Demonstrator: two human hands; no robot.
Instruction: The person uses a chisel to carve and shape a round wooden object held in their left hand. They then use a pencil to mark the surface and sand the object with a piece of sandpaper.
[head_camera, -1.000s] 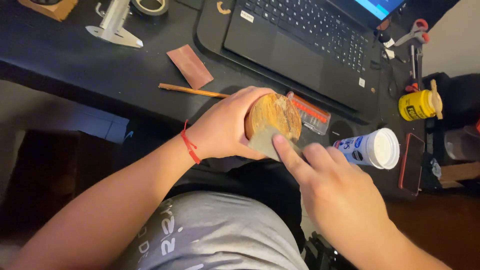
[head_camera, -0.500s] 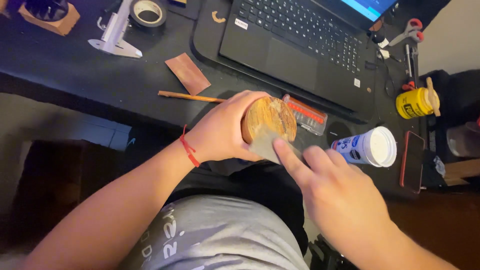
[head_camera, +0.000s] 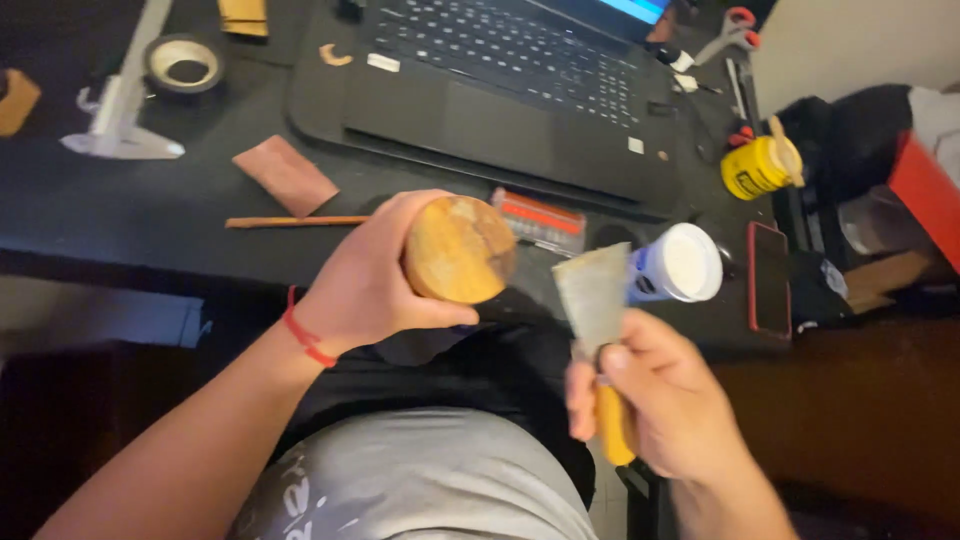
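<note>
Wood block (head_camera: 458, 250) is clasped in left hand (head_camera: 365, 275) off the desk (head_camera: 130, 215) front edge; scraper (head_camera: 597, 320) is gripped in right hand (head_camera: 665, 400), apart.

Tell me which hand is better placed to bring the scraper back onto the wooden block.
Right. The right hand already grips the scraper by its yellow handle, blade up, a short gap from the wooden block. The left hand is wrapped around the block, holding it above the lap, so it probably isn't free.

Laptop (head_camera: 500, 90), tape roll (head_camera: 184, 62), scissors (head_camera: 735, 45)
</note>
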